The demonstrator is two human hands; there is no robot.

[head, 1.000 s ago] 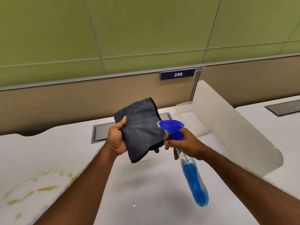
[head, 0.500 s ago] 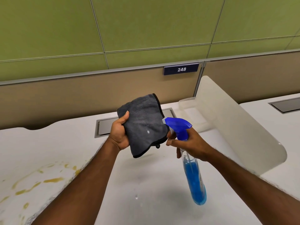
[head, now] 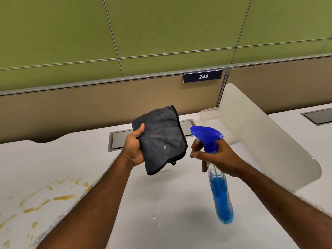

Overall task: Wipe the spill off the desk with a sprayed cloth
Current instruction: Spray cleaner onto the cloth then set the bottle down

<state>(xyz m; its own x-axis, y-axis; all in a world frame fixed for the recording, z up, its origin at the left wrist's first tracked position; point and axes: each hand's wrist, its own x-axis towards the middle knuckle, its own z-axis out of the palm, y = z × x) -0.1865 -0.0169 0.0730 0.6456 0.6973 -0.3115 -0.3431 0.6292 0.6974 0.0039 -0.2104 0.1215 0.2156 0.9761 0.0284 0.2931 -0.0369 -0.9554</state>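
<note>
- Head view: the left hand (head: 134, 148) is clenched on the folded grey cloth (head: 161, 139), held up above the table (head: 179, 203).
- The right hand (head: 218, 157) grasps the spray bottle (head: 218, 180) at its neck.
- The yellow spill (head: 41, 202) lies at the left.
- The cloth looks soft and light; holding one edge seems enough.

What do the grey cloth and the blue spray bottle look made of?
Grey cloth with black edging: soft, matte, fuzzy pile, probably microfibre. Blue spray bottle: clear glossy plastic body, since blue liquid shows through; opaque blue moulded plastic trigger head.
</note>
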